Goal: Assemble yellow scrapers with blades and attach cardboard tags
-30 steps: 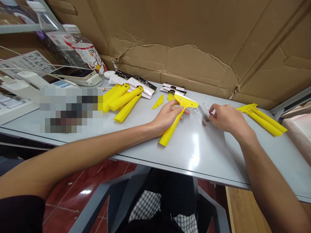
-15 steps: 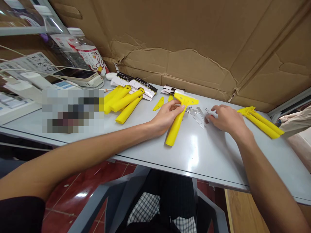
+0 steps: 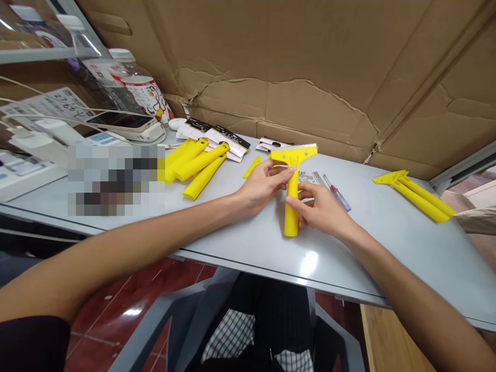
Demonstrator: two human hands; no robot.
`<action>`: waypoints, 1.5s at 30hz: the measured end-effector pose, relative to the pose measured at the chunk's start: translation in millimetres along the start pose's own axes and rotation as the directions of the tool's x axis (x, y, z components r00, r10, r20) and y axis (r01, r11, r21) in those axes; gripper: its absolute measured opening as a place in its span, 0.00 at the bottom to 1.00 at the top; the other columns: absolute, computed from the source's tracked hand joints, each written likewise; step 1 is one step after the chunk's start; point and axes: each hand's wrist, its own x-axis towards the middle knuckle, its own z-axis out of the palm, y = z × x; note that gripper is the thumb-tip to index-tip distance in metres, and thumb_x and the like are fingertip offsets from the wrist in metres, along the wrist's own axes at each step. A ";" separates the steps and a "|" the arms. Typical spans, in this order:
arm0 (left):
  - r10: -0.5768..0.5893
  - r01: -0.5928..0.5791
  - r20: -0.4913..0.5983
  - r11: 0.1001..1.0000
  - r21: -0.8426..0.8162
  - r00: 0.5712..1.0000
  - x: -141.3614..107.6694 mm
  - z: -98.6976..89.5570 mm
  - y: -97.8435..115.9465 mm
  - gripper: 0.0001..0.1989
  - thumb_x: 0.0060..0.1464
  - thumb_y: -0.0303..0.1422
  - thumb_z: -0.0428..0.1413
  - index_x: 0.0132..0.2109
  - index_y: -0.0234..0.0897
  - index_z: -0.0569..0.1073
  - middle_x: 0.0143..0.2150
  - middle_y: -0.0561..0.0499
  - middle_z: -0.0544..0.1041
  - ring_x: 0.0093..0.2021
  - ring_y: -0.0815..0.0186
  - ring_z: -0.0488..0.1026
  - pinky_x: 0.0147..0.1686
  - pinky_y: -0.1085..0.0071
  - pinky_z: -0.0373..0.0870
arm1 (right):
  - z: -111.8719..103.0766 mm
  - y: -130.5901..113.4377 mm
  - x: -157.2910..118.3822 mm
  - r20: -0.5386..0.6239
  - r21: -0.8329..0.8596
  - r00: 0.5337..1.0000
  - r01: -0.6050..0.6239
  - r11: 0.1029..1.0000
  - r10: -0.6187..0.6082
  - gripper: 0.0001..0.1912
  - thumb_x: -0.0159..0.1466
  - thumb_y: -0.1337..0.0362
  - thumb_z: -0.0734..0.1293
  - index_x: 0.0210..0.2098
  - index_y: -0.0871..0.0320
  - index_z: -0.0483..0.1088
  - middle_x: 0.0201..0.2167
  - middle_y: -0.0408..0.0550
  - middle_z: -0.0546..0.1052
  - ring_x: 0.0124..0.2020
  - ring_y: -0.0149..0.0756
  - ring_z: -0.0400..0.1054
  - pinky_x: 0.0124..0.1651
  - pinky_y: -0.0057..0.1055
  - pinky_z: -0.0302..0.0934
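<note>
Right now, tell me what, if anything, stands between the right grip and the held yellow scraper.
Nothing visible does: the right grip touches the yellow scraper directly, while the left grip holds it near its head. The screwdriver lies on the table, out of the way.

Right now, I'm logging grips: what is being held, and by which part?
The yellow scraper: the left hand holds its handle just below the head, the right hand lower down.

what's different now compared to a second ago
The right hand has let go of the screwdriver, which now lies on the table, and moved left to take the handle of the yellow scraper. The scraper has turned, its handle end swinging right. The left hand still holds it; the yellow handles at left stayed put.
</note>
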 end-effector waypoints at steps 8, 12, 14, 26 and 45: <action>0.132 -0.086 -0.188 0.968 0.236 0.973 26.1 -16.2 24.0 0.18 0.55 0.30 0.65 0.53 0.35 0.76 0.52 0.42 0.80 0.43 0.65 0.76 0.37 0.71 0.72 | -12.5 11.8 6.8 0.009 0.114 0.999 -0.041 0.993 0.040 0.18 0.70 0.49 0.73 0.47 0.57 0.74 0.27 0.45 0.79 0.21 0.35 0.72 0.25 0.35 0.70; 0.396 -0.211 -0.194 0.772 0.599 0.898 52.7 -40.5 41.7 0.18 0.53 0.26 0.61 0.52 0.34 0.77 0.56 0.40 0.80 0.44 0.63 0.78 0.38 0.69 0.75 | -16.7 19.6 13.6 -0.020 0.114 0.996 -0.083 0.990 0.086 0.15 0.71 0.52 0.72 0.47 0.58 0.74 0.25 0.44 0.78 0.21 0.33 0.71 0.26 0.34 0.70; 0.375 -0.142 -0.149 0.644 0.752 0.915 63.9 -49.9 50.1 0.18 0.56 0.28 0.59 0.54 0.34 0.77 0.59 0.40 0.79 0.42 0.62 0.79 0.44 0.64 0.77 | -17.7 20.9 15.8 -0.039 0.126 0.992 -0.112 0.986 0.117 0.15 0.71 0.53 0.72 0.46 0.58 0.75 0.27 0.45 0.78 0.22 0.32 0.71 0.26 0.32 0.70; 0.178 0.106 -0.104 0.001 0.994 0.978 130.1 -53.1 53.0 0.25 0.62 0.40 0.61 0.61 0.31 0.77 0.57 0.33 0.80 0.61 0.45 0.76 0.62 0.56 0.70 | -20.2 31.1 21.3 -0.038 0.169 0.991 -0.117 0.979 0.125 0.14 0.69 0.53 0.75 0.46 0.57 0.78 0.26 0.44 0.76 0.22 0.31 0.69 0.24 0.30 0.71; 0.310 0.023 -0.176 0.441 0.897 0.935 154.8 -76.9 28.1 0.23 0.49 0.25 0.70 0.53 0.33 0.78 0.44 0.39 0.81 0.49 0.52 0.78 0.51 0.55 0.75 | -20.9 29.0 19.7 -0.020 0.135 0.995 -0.095 0.986 0.099 0.14 0.70 0.52 0.73 0.45 0.58 0.78 0.27 0.45 0.78 0.22 0.30 0.69 0.25 0.29 0.68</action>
